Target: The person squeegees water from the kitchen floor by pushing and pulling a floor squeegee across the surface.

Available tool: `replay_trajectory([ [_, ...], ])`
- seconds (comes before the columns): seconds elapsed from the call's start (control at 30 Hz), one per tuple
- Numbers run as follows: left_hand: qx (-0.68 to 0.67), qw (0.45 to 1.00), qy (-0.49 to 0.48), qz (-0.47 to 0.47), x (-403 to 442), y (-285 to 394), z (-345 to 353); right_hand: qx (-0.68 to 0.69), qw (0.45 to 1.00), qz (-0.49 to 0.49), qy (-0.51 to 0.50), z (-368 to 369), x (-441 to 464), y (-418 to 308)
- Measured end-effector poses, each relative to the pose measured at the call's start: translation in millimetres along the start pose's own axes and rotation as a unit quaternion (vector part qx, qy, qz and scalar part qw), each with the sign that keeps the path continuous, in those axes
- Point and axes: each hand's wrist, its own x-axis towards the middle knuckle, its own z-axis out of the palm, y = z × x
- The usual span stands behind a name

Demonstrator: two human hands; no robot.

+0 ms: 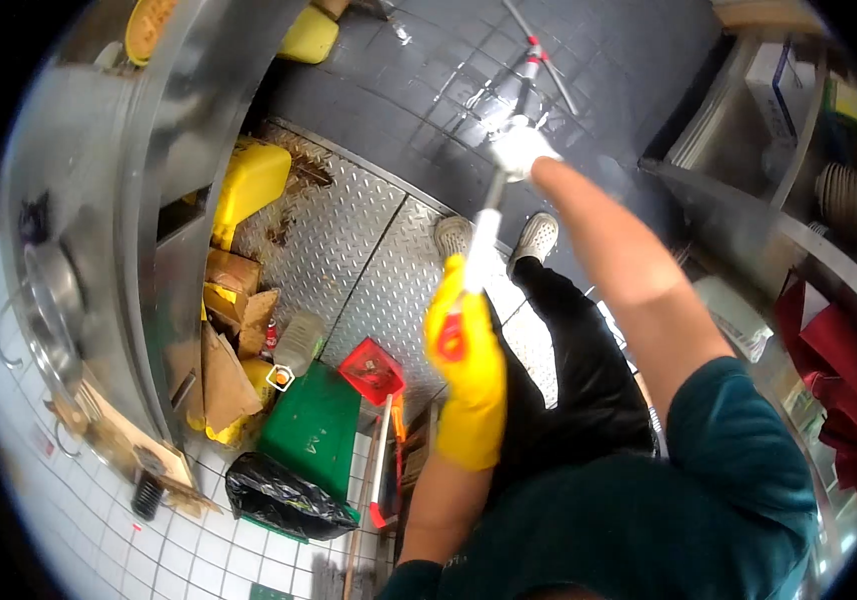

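Open floor (399,110) lies beyond the pole (486,232) and to its left; well right of it the shelf (799,236) bars passage, shoes (538,237) flank it, and dustpan (372,371) and bin (314,425) block its near left.

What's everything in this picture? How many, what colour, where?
Floor tool: 1, white, grey, red, in both hands
Dustpan: 1, red, beside bin
Bin: 1, green, lower left
Bag: 1, black, in bin
Bottle: 1, clear, beyond bin
Cardboard: several, brown, left of bottle
Containers: 2+, yellow, upper left
Floor plates: 2+, silver, middle
Shelving: 1, grey, right
Cloth-like item: 1, red, right
Shoes: 2, pale, centre
Left hand: 1, yellow glove, centre
Right hand: 1, white glove, upper centre
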Motion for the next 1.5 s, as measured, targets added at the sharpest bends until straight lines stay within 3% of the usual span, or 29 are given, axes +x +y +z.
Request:
replay_trajectory([
  [0.03, 0.065, 0.998, 0.001, -0.013, 0, 4, -26, -0.059, 0.997, -0.045, -0.007, -11, -11, -37],
  [0.07, 0.126, 0.991, 0.024, -0.025, -8, 14, -51, -0.013, 0.998, -0.046, -0.043, -28, -35, -76],
  [0.13, 0.143, 0.982, 0.087, -0.086, -24, 52, -82, 0.276, 0.953, 0.121, -0.012, 7, -40, -141],
  [0.17, 0.259, 0.964, 0.049, -0.036, -31, 63, -112, 0.381, 0.908, 0.172, -0.032, 24, -39, -175],
  [0.2, 0.253, 0.958, 0.109, -0.075, -44, 79, -125, 0.423, 0.890, 0.161, -0.061, 22, -49, -199],
  [0.27, 0.320, 0.942, 0.089, 0.045, -65, 93, -169, 0.502, 0.844, 0.146, -0.123, 16, -70, -245],
  [0.3, 0.285, 0.953, 0.100, 0.012, -71, 112, -169, 0.535, 0.824, 0.155, -0.098, 10, -81, -263],
  [0.33, 0.361, 0.928, 0.059, 0.064, -76, 126, -172, 0.537, 0.823, 0.118, -0.140, 4, -88, -270],
  [0.37, 0.402, 0.909, 0.035, 0.105, -79, 135, -170, 0.648, 0.731, 0.115, -0.184, -6, -94, -274],
  [0.4, 0.460, 0.878, -0.015, 0.130, -79, 150, -166, 0.676, 0.701, 0.133, -0.185, -12, -101, -276],
  [0.47, 0.433, 0.888, -0.034, 0.154, -82, 160, -168, 0.675, 0.715, 0.134, -0.122, 13, -98, -302],
  [0.53, 0.450, 0.828, -0.148, 0.299, -63, 188, -154, 0.740, 0.647, 0.161, -0.093, -16, -134, -267],
  [0.57, 0.442, 0.811, -0.196, 0.330, -54, 201, -139, 0.772, 0.617, 0.153, -0.001, -19, -147, -244],
  [0.63, 0.407, 0.812, -0.297, 0.295, -56, 212, -102, 0.829, 0.526, 0.130, 0.137, -19, -159, -189],
  [0.73, 0.355, 0.815, -0.422, 0.180, -69, 196, -28, 0.909, 0.352, 0.070, 0.211, -37, -167, -65],
  [0.8, 0.319, 0.830, -0.454, 0.054, -65, 186, 25, 0.899, 0.360, 0.044, 0.245, -58, -184, 23],
  [0.9, 0.266, 0.830, -0.435, -0.228, -35, 157, 131, 0.884, 0.343, -0.001, 0.318, -83, -185, 125],
  [0.93, 0.261, 0.841, -0.434, -0.188, -26, 130, 166, 0.881, 0.348, -0.015, 0.320, -81, -178, 155],
  [1.0, 0.340, 0.810, -0.470, 0.083, 8, 78, 242, 0.906, 0.269, -0.027, 0.325, -90, -171, 190],
  [1.03, 0.435, 0.766, -0.453, 0.138, 17, 77, 286, 0.905, 0.247, -0.052, 0.343, -91, -170, 201],
  [1.07, 0.497, 0.728, -0.431, 0.193, 28, 69, 325, 0.924, 0.217, -0.100, 0.297, -88, -171, 213],
  [1.1, 0.560, 0.699, -0.409, 0.176, 32, 75, 365, 0.932, 0.191, -0.146, 0.270, -87, -171, 223],
  [1.13, 0.511, 0.713, -0.408, 0.250, 48, 55, 386, 0.936, 0.166, -0.191, 0.244, -86, -173, 235],
  [1.17, 0.501, 0.717, -0.421, 0.239, 57, 54, 413, 0.923, 0.186, -0.185, 0.281, -86, -187, 239],
  [1.2, 0.456, 0.764, -0.426, 0.162, 64, 53, 435, 0.909, 0.206, -0.178, 0.315, -85, -209, 236],
  [1.27, 0.448, 0.789, -0.416, 0.069, 68, 74, 472, 0.868, 0.273, -0.185, 0.372, -70, -240, 244],
  [1.3, 0.454, 0.789, -0.407, 0.071, 60, 96, 485, 0.886, 0.258, -0.144, 0.358, -62, -255, 248],
  [1.4, 0.478, 0.778, -0.390, 0.122, 98, 95, 509, 0.862, 0.340, -0.014, 0.375, -28, -308, 255],
  [1.5, 0.467, 0.783, -0.396, 0.111, 151, 122, 522, 0.819, 0.373, 0.111, 0.422, 19, -354, 260],
])
